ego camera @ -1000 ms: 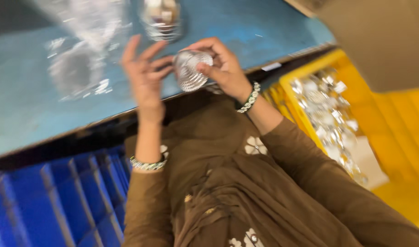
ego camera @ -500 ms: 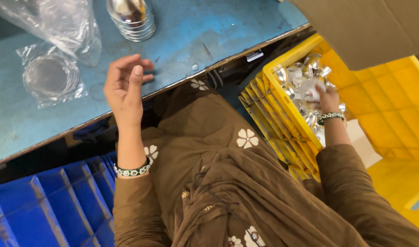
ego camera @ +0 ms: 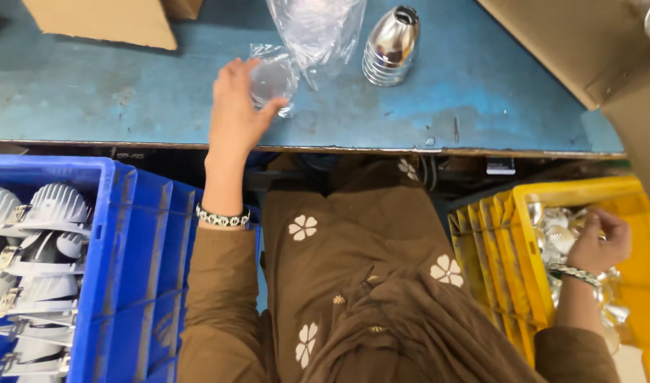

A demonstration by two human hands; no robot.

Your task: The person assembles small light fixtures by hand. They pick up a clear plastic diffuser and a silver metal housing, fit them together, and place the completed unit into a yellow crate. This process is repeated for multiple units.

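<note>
My left hand reaches onto the blue worktable and its fingers close round a small clear disc in plastic wrap. My right hand is down in the yellow crate at my right side, curled over shiny silver reflector cups; whether it grips one I cannot tell. A stack of shiny metal reflector cups lies on its side on the table, right of the disc.
A crumpled clear plastic bag lies behind the disc. A blue crate at my left holds several white finned lamp housings. Cardboard boxes stand at the table's far left and right.
My left hand has gone forward from above the table edge to the wrapped disc. My right hand stays in the yellow crate, after leaving a silver cup it held a second ago. The view shifted.
</note>
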